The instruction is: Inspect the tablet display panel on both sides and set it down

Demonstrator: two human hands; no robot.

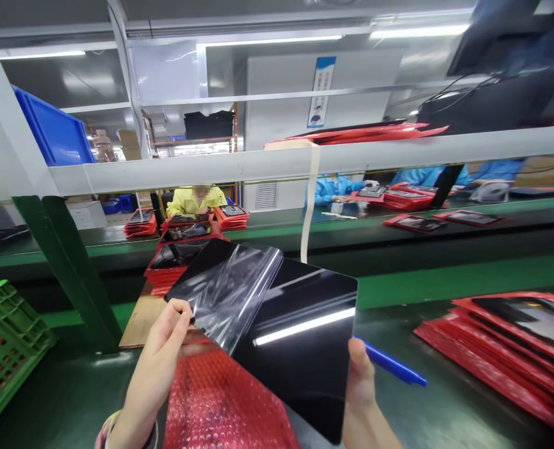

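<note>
- Step in hand, as I judge it: peeling the clear protective film (228, 290) off the black glossy panel (300, 349); film is lifted from the upper left part and folded back, lower edge seems attached, exact peel line hard to tell.
- Left hand (162, 355) pinches the film's loose corner between thumb and fingertips, fingers pressed together.
- Right hand (361, 380) grips the panel's right lower edge, thumb on the front face; a blue pen (393, 366) pokes out beside that hand, whether held by it or lying on the bench I cannot tell.
- Panel is held up tilted in mid-air above a red bubble-wrap sleeve (225, 399), centre of view.
- Next move likely needs a steady pull on the film across the face while the right hand braces the panel by its edge, no fingers on the glass.
- Materials: panel flat, thin, rounded corners, mirror-like, reflecting a ceiling light strip; film thin, crinkly, transparent; sleeve soft, bubbled.
- Stacked red sleeves (506, 349) with dark panels lie on the green bench (445, 405) to the right; green crate (5, 337) at left.
- A person in yellow (195, 201) sits across the line.
</note>
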